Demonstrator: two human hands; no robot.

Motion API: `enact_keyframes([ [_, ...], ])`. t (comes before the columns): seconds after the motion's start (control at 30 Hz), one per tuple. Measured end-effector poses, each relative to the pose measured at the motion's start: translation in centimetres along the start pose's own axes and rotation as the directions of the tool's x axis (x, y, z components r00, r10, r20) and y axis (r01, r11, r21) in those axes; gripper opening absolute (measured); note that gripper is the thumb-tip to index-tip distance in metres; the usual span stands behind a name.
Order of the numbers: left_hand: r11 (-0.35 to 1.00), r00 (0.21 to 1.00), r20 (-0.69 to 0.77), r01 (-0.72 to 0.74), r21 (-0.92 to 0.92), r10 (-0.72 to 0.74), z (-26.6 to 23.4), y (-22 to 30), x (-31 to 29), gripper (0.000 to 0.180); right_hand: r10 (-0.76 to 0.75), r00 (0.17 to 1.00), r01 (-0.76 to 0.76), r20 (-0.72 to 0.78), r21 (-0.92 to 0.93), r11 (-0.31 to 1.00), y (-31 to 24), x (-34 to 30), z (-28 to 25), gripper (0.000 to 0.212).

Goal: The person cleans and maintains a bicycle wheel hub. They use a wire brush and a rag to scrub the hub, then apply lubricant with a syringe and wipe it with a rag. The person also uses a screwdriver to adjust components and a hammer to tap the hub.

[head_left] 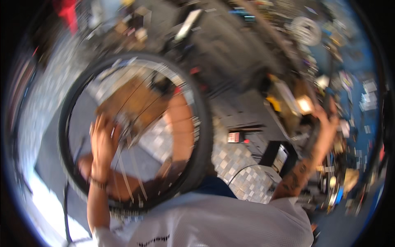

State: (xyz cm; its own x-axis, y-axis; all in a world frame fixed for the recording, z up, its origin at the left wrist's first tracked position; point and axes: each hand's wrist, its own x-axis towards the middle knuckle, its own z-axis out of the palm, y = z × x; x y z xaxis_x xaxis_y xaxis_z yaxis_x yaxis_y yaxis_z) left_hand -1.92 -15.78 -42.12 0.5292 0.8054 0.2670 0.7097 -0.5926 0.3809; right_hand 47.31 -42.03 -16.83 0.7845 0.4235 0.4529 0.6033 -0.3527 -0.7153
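Note:
A bicycle wheel (pixel 204 123) with a black tyre lies across my bare legs, its spokes crossing the view. My left hand (pixel 105 138) is at the hub (pixel 124 127), with its fingers closed against the hub side; blur hides the exact grip. My right arm stretches far out to the right. There my right hand (pixel 327 119), smeared by motion, is among the crowded small items at the bench side, its fingers apart. Nothing shows clearly in it.
A brown piece of board (pixel 133 101) shows behind the spokes. A dark tray-like surface (pixel 236 109) with a small red-and-white box (pixel 235 137) stands ahead. An open container (pixel 288 107) is near my right hand. A dark case (pixel 279 156) sits by the tiled floor (pixel 249 181).

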Motion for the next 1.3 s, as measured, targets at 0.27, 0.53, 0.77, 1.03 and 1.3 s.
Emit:
enact_keyframes([
  [0.27, 0.936, 0.976, 0.000, -0.208, 0.285, 0.217, 0.5, 0.8, -1.5, 0.021, 0.082, 0.995, -0.080, 0.051, -0.050, 0.996, -1.5, 5.4, -5.9, 0.054],
  [0.53, 0.994, 0.997, 0.022, -0.078, 0.078, 0.077, -0.1, 1.4, -1.0, 0.013, 0.135, 0.984, -0.117, 0.114, -0.157, 0.981, 6.1, 13.8, -9.4, 0.028],
  [0.77, 0.936, 0.919, -0.271, 0.209, -0.284, -0.288, -1.6, -3.7, -2.7, 0.013, 0.191, 0.977, -0.170, 0.095, -0.198, 0.965, 11.2, 17.0, -8.8, 0.027],
  [1.03, 0.929, 0.788, -0.494, 0.339, -0.149, -0.367, -3.6, -13.7, -11.1, 0.013, 0.316, 0.944, -0.291, 0.099, -0.205, 0.934, 12.7, 16.2, -9.4, 0.026],
  [1.3, 0.497, 0.762, -0.630, 0.609, 0.618, -0.150, -4.0, -17.3, -12.7, 0.034, 0.443, 0.894, -0.432, 0.062, -0.139, 0.891, 13.2, 16.7, -9.5, 0.040],
])
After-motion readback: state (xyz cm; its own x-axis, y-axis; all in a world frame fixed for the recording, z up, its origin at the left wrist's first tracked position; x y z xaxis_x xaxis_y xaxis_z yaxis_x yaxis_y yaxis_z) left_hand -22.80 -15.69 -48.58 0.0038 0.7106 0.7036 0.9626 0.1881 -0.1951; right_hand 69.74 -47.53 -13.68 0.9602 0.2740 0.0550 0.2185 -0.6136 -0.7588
